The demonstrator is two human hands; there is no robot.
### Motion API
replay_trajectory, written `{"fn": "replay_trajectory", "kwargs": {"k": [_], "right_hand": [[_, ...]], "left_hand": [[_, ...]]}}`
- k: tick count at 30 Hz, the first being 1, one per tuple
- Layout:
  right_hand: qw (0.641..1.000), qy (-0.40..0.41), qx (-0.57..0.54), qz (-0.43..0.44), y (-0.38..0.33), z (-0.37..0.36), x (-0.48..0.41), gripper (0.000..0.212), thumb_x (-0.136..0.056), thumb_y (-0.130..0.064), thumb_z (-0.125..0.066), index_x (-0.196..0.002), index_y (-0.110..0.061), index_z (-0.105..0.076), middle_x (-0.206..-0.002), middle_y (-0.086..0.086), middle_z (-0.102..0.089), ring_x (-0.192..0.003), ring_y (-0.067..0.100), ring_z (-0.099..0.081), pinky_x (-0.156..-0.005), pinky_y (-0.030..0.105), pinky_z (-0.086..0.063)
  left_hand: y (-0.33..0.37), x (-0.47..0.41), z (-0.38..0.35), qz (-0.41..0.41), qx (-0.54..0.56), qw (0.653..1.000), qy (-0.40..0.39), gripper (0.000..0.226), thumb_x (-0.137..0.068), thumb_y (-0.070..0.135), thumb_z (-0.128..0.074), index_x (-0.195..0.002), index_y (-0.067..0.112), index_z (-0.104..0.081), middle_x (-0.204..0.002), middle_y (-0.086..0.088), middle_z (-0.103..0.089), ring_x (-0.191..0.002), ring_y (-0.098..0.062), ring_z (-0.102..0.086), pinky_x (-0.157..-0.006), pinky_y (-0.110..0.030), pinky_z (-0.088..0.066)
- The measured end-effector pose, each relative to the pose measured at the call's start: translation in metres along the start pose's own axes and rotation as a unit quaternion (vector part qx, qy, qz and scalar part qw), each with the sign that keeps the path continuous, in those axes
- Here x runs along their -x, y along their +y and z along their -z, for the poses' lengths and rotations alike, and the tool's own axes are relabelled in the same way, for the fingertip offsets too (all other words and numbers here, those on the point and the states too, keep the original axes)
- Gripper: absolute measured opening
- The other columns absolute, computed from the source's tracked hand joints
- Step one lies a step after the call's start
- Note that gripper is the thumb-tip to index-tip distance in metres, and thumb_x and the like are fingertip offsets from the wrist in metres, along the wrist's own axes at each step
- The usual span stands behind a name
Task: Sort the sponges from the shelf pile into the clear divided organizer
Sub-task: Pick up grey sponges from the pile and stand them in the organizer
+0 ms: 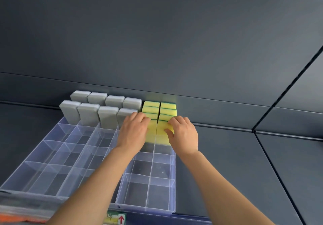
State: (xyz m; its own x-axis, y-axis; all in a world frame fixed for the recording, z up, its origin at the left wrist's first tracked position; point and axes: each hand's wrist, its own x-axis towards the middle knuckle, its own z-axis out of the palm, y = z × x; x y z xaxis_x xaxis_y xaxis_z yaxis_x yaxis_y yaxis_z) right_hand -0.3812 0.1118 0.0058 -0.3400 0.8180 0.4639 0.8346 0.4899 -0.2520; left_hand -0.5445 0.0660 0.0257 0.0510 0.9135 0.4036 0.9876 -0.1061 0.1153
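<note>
At the near edge a green-and-yellow label (113, 217) carries a red upward arrow (121, 220); its writing is too blurred to read. Beyond it the clear plastic divided organizer (172, 198) sits on the dark grey shelf (227, 163), its near compartments bare. At its far right corner the left hand (133, 131) and right hand (184, 134) curl their fingers round the nearest of the yellow sponges with green scouring layers (167, 110), which stand upright in two touching rows, one hand on each row. Just left, rectangular grey sponges (88, 113) stand on end in two rows of four. Behind rises the shelf's dark grey back panel (157, 41).
</note>
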Motion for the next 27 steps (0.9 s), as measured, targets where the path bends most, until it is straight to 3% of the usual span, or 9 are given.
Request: {"fn": "replay_trajectory", "kwargs": {"k": [4,7,11,17,27], "right_hand": [[1.0,-0.013,0.004,-0.019,-0.001,0.001,0.004,0.036,-0.083,-0.024,-0.07,-0.114,-0.011,-0.059,-0.105,0.004,-0.064,-0.096,0.028,-0.057,-0.072,0.034,-0.046],[1.0,-0.012,-0.011,-0.025,0.001,0.006,0.009,0.045,-0.087,-0.032,-0.064,-0.127,-0.013,-0.053,-0.122,0.002,-0.06,-0.111,0.025,-0.053,-0.086,0.034,-0.047],[0.999,0.015,-0.009,-0.042,0.013,0.019,0.021,0.04,-0.091,-0.03,-0.055,-0.126,-0.011,-0.055,-0.13,0.005,-0.057,-0.121,0.026,-0.05,-0.096,0.037,-0.043],[0.986,-0.047,0.106,-0.117,0.053,0.045,0.055,0.049,-0.091,-0.036,-0.051,-0.136,-0.016,-0.043,-0.145,0.005,-0.04,-0.136,0.023,-0.031,-0.108,0.036,-0.026],[0.948,-0.089,0.18,-0.247,0.143,0.119,0.151,0.051,-0.09,-0.041,-0.054,-0.134,-0.02,-0.039,-0.141,0.002,-0.041,-0.138,0.021,-0.026,-0.111,0.036,-0.021]], "left_hand": [[-0.001,0.001,0.002,-0.007,0.002,1.0,-0.002,0.025,-0.07,0.01,-0.079,-0.092,0.006,-0.069,-0.098,-0.007,-0.065,-0.092,-0.031,-0.058,-0.077,-0.04,-0.047],[0.001,0.0,0.005,-0.025,0.001,1.0,0.003,0.026,-0.071,0.013,-0.079,-0.095,0.007,-0.07,-0.101,-0.006,-0.066,-0.095,-0.029,-0.059,-0.077,-0.04,-0.046],[0.013,-0.009,0.005,-0.06,0.005,0.998,0.02,0.026,-0.078,0.013,-0.071,-0.103,0.009,-0.069,-0.109,-0.005,-0.065,-0.104,-0.028,-0.057,-0.087,-0.04,-0.044],[0.057,-0.022,-0.004,-0.129,0.01,0.991,-0.015,0.038,-0.085,0.022,-0.065,-0.121,0.014,-0.059,-0.127,-0.002,-0.056,-0.123,-0.023,-0.046,-0.098,-0.038,-0.036],[0.183,-0.023,-0.039,-0.244,-0.002,0.966,-0.084,0.041,-0.089,0.031,-0.059,-0.126,0.019,-0.047,-0.134,0.001,-0.045,-0.128,-0.02,-0.037,-0.102,-0.033,-0.033]]}}
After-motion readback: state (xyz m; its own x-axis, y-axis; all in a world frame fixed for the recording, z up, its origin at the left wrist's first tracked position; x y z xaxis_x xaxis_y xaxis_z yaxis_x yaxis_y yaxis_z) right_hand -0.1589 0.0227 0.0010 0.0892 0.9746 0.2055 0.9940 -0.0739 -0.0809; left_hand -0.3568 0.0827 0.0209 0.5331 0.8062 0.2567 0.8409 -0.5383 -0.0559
